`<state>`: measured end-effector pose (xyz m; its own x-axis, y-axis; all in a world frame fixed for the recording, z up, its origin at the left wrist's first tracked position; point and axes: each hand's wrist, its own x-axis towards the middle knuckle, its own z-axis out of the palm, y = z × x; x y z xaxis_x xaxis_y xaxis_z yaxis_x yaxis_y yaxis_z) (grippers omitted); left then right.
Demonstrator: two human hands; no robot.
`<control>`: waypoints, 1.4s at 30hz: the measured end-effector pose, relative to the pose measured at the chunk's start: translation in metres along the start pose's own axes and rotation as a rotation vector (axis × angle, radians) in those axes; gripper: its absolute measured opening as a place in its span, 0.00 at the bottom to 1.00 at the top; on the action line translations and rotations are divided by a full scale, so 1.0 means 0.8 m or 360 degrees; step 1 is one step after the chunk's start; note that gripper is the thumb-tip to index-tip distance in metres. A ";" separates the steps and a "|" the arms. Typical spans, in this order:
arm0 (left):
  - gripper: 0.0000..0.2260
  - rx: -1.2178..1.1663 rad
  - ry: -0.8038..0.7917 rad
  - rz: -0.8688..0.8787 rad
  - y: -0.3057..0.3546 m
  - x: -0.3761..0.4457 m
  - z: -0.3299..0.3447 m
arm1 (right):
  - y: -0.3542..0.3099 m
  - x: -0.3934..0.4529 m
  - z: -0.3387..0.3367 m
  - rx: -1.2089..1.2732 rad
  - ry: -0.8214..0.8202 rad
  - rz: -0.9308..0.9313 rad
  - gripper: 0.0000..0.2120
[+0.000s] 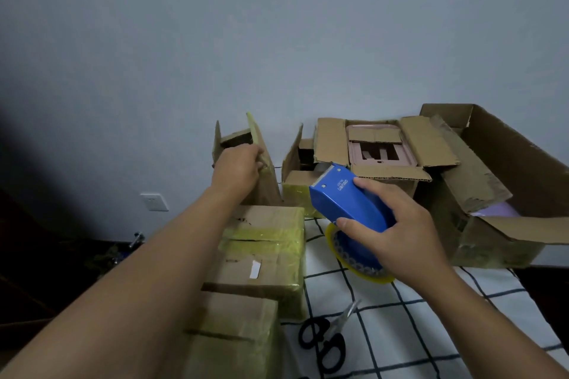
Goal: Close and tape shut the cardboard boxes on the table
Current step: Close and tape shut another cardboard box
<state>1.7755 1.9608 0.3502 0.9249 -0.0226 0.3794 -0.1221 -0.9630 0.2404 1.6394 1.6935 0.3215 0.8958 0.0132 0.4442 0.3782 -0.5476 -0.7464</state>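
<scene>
Covering the table is a white cloth with a dark grid pattern (431, 317), and behind it rises a plain pale grey-blue wall (277, 40) with a white wall socket (154, 201) low at the left, where the room falls off into shadow. Along the cloth's left edge sit two closed cardboard boxes: a near box (234, 335) and, just beyond it, a taped box (264, 249) with yellowish tape across its top seam. Farther back stands a small open box (264, 181) with its flaps upright; the left hand (238, 168) grips one of those flaps, fingers curled over its edge. To its right an open box (381, 175) holds a pink tray-like item (380, 148), and a large open box (505, 194) lies at the far right, flaps splayed. The right hand (397, 224) holds a blue tape dispenser (348, 203) above the cloth, fingers wrapped round its body, with the tape roll (357, 258) beneath. Black-handled scissors (326, 341) lie on the cloth near the front.
</scene>
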 end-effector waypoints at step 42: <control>0.20 -0.0228 -0.0064 0.1573 0.217 -0.395 -0.078 | -0.044 -0.253 -0.261 0.0036 0.0498 0.0086 0.28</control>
<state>1.4397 1.8175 0.3281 0.3957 -0.8076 0.4372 -0.8830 -0.4654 -0.0605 1.3958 1.5353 0.3613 0.8009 -0.2751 0.5319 0.3402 -0.5220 -0.7822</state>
